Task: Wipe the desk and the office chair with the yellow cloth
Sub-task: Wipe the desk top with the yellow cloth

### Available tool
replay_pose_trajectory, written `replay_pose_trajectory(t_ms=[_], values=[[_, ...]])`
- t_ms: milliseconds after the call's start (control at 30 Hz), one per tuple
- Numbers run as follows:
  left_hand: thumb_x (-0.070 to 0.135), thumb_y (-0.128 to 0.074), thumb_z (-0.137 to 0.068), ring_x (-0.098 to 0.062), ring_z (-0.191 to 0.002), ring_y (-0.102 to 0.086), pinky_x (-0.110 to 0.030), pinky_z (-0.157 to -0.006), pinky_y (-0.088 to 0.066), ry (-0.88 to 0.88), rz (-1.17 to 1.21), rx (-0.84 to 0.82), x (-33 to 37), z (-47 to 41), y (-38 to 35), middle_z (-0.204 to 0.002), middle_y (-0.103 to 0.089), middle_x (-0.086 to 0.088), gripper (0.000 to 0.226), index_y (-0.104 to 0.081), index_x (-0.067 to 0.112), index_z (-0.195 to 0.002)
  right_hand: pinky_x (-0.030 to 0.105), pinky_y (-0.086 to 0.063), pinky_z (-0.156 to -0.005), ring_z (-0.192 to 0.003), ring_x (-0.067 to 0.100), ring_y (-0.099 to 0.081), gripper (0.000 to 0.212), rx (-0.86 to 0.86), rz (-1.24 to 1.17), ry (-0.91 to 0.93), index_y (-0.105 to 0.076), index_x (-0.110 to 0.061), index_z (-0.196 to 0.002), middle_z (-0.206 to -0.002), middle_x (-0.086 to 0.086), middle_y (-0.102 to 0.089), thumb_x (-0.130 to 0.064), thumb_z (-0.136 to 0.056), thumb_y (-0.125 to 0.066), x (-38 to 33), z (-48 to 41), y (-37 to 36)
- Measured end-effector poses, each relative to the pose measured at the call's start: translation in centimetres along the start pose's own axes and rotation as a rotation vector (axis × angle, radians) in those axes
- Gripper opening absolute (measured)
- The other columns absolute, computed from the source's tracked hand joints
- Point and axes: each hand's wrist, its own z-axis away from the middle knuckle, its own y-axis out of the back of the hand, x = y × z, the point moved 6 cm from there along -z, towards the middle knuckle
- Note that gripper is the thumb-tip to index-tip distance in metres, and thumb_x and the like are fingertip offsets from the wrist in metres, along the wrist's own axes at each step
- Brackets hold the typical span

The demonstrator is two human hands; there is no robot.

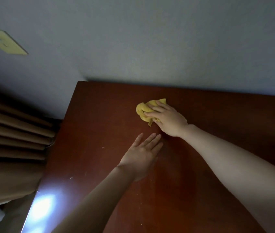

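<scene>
A dark reddish-brown wooden desk (99,125) fills the lower half of the view and runs up to the wall. A crumpled yellow cloth (143,109) lies on the desk toward its far side, pressed down under my right hand (167,120), whose fingers are spread over it. My left hand (141,155) rests flat on the desk nearer to me, fingers apart and holding nothing. The office chair is out of view.
A plain grey-blue wall (150,47) stands directly behind the desk. Brown pleated curtains (14,137) hang left of the desk's left edge. A yellowish wall plate (5,42) sits at the upper left. Light glares on the desk's near left corner (42,206).
</scene>
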Motion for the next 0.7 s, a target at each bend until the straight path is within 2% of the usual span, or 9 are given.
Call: replay_pose_trajectory(t_ms=[67,200,333,500,600,700], values=[[0.03,-0.027,-0.103,-0.015,-0.147,0.008,-0.038,-0.112,0.017,-0.014,-0.016,-0.013,-0.7,0.5,0.2,-0.161,0.0,-0.002,0.053,-0.012,0.018,-0.153,0.033,-0.013,-0.117,-0.145,0.019,-0.015,0.047,0.029,-0.043,0.011,-0.04,-0.032,-0.141,-0.154,-0.005,-0.029,-0.017,-0.097,-0.047,-0.4,1.5,0.0],[0.03,-0.03,-0.102,-0.017,-0.148,0.004,-0.041,-0.114,0.013,0.016,-0.012,-0.029,-1.6,1.3,0.6,-0.161,-0.005,-0.002,0.051,-0.018,0.02,-0.151,0.035,-0.016,-0.117,-0.144,0.018,-0.016,0.049,0.079,-0.038,0.005,-0.041,-0.03,-0.141,-0.153,-0.005,-0.028,-0.013,-0.095,-0.05,-0.7,5.5,-0.6],[0.032,-0.029,-0.103,-0.018,-0.147,0.009,-0.042,-0.113,0.015,0.008,-0.034,-0.07,-1.6,1.3,0.2,-0.161,0.005,-0.001,0.054,-0.008,0.027,-0.152,0.039,-0.021,-0.116,-0.143,0.018,-0.02,0.05,0.152,-0.086,-0.049,-0.047,-0.029,-0.138,-0.15,-0.004,-0.034,-0.007,-0.093,-0.054,-0.1,10.3,-1.0],[0.046,-0.019,-0.102,-0.031,-0.145,0.017,-0.053,-0.113,0.013,0.025,-0.136,-0.19,-1.0,0.1,-0.8,-0.155,0.022,-0.019,0.054,0.013,0.048,-0.145,0.043,-0.026,-0.112,-0.14,0.021,-0.027,0.061,0.269,-0.144,-0.197,-0.051,-0.024,-0.135,-0.146,0.001,-0.042,0.008,-0.084,-0.059,2.9,14.9,-0.6],[0.049,-0.019,-0.102,-0.035,-0.144,0.018,-0.057,-0.112,0.011,0.022,-0.228,-0.255,-0.4,-0.4,-1.7,-0.153,0.021,-0.026,0.056,0.018,0.046,-0.144,0.047,-0.022,-0.115,-0.141,0.025,-0.026,0.065,0.277,-0.142,-0.285,-0.049,-0.025,-0.136,-0.148,0.001,-0.039,0.013,-0.083,-0.055,5.8,15.4,-0.2],[0.05,-0.019,-0.102,-0.036,-0.144,0.019,-0.057,-0.112,0.011,0.025,-0.223,-0.272,-0.3,-0.6,-2.1,-0.152,0.023,-0.027,0.057,0.018,0.045,-0.144,0.047,-0.017,-0.116,-0.142,0.029,-0.024,0.064,0.297,-0.122,-0.386,-0.047,-0.024,-0.138,-0.15,0.003,-0.035,0.011,-0.084,-0.053,8.8,14.3,0.6]])
